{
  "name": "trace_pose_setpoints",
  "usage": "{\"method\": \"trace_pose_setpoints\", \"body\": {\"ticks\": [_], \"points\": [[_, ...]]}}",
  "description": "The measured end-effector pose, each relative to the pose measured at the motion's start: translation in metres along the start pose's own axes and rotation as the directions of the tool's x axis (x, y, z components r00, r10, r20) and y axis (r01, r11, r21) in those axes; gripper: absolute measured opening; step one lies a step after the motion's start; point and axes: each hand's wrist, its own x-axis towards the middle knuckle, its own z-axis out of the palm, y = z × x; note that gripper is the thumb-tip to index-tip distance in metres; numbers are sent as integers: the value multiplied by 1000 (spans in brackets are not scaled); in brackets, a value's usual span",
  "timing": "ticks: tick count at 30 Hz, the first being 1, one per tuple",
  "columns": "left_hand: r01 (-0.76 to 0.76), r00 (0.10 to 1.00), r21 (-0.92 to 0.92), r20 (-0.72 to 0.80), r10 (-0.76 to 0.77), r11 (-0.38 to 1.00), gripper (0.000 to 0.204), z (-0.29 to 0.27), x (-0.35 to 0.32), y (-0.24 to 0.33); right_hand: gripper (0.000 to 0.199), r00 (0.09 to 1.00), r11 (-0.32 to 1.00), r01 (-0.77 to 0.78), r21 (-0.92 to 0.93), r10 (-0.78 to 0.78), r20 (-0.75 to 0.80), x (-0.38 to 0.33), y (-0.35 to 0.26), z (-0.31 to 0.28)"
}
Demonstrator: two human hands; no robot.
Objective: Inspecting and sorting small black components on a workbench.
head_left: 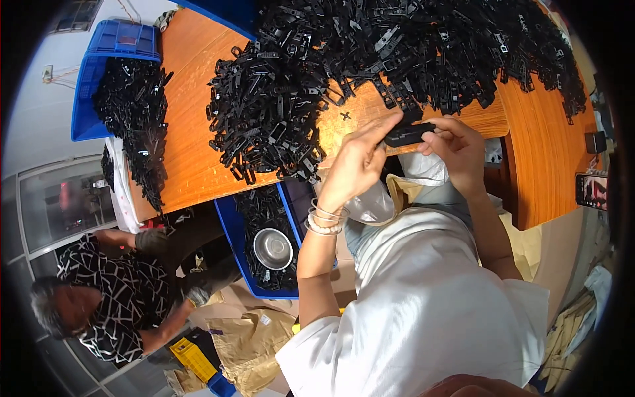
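Observation:
Both my hands meet at the near edge of an orange wooden table (192, 159). My left hand (360, 155) and my right hand (456, 147) hold one flat black plastic part (409, 134) between them, fingers pinched on its two ends. A big heap of the same black plastic parts (410, 46) covers the table just beyond my hands. A second heap (268, 116) lies to the left of them. A single small black piece (345, 116) sits alone on the bare wood.
A blue crate (228, 228) under the table's edge holds black parts and a metal bowl (272, 248). Another blue crate (92, 73) of parts stands far left. Another person in a black-and-white patterned shirt (112, 298) sits lower left. A phone (591, 190) lies right.

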Motion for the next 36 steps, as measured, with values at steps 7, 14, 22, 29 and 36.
{"method": "trace_pose_setpoints", "body": {"ticks": [7, 14, 22, 29, 36], "points": [[129, 988, -183, -55, -141, 975, 44, 12, -3, -7, 27, 949, 911, 307, -277, -272, 159, 4, 5, 1], [131, 991, -8, -26, -131, 991, 37, 16, -9, -1, 29, 935, 910, 309, -276, -239, 261, 10, 4, -6], [291, 956, -177, 13, -294, 940, 34, 21, -17, -3, 24, 954, 912, 261, -317, -192, 231, 7, -2, -5], [163, 987, -33, -10, -163, 986, 36, 24, -21, -7, 18, 967, 979, 117, -170, -73, 246, 8, -1, -10], [103, 979, 790, -189, 80, 604, 14, -9, 5, -46, 14, 933, 801, 235, -551, -28, 358, -12, 31, -21]]}}
